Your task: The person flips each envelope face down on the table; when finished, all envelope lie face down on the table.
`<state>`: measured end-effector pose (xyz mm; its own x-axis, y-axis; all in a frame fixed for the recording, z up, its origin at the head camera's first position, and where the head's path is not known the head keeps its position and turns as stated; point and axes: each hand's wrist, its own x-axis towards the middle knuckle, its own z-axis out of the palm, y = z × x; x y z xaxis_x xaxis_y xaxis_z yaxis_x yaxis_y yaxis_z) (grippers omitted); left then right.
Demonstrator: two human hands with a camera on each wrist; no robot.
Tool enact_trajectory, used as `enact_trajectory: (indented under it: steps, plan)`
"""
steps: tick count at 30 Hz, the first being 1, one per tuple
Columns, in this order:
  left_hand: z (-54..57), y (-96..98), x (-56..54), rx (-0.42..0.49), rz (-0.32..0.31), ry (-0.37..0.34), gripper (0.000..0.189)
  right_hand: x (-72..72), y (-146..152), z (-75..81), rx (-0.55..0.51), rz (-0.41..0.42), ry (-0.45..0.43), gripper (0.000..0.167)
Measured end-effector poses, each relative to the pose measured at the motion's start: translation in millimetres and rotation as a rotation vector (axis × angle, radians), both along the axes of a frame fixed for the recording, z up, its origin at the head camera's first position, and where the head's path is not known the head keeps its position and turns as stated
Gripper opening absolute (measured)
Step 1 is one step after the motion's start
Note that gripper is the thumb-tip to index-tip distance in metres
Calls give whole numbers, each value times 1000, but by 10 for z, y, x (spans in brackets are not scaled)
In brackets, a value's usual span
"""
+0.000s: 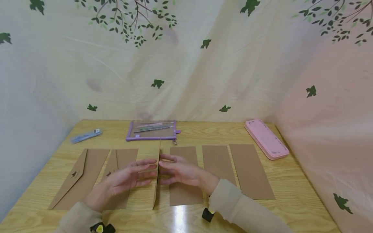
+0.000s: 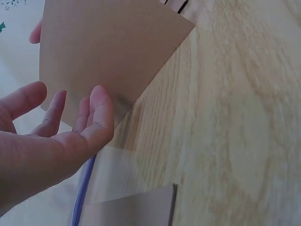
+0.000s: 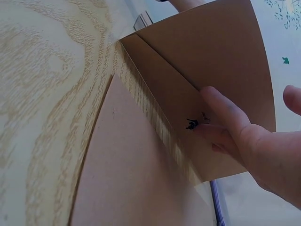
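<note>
A brown kraft envelope (image 1: 156, 191) stands on its long edge on the table, seen nearly edge-on between my two hands. My left hand (image 1: 134, 174) is beside its plain face, fingers apart and gently bent; in the left wrist view the fingertips overlap that plain face (image 2: 108, 52). On the other side, my right hand (image 1: 182, 171) has its fingertips at the flap side. The right wrist view shows those fingers (image 3: 225, 110) against the flap, by a small black print (image 3: 192, 124). Neither thumb wraps round the envelope.
Left of it lie two envelopes with flaps showing, one outer (image 1: 93, 171) and one inner (image 1: 128, 157). Plain side up on the right are three more, near (image 1: 186, 195), middle (image 1: 217, 158) and far (image 1: 252, 171). Behind are a blue packet (image 1: 85, 136), purple-edged pouch (image 1: 150, 138) and pink case (image 1: 266, 139).
</note>
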<state>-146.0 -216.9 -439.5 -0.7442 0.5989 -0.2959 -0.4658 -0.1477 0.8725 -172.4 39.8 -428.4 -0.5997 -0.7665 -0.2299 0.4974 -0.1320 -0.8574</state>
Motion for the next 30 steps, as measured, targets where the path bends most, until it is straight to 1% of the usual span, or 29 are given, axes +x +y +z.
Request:
enact_trajectory:
  steps: [6, 12, 17, 24, 30]
  plan:
    - [-39, 1, 6, 18, -1, -17, 52, 2, 20, -15, -2, -1, -4, 73]
    - [-73, -16, 21, 11, -4, -30, 58, 6, 47, -36, -4, -5, -4, 72]
    - [-95, -82, 40, -2, 1, -25, 61, 10, 62, -48, 2, -16, -11, 70]
    - [-135, -206, 72, 27, 23, -20, 60, 20, 68, -70, 16, -18, -19, 69]
    - [-127, -297, 105, 16, 44, -11, 62, 9, 76, -99, 22, -21, -3, 66]
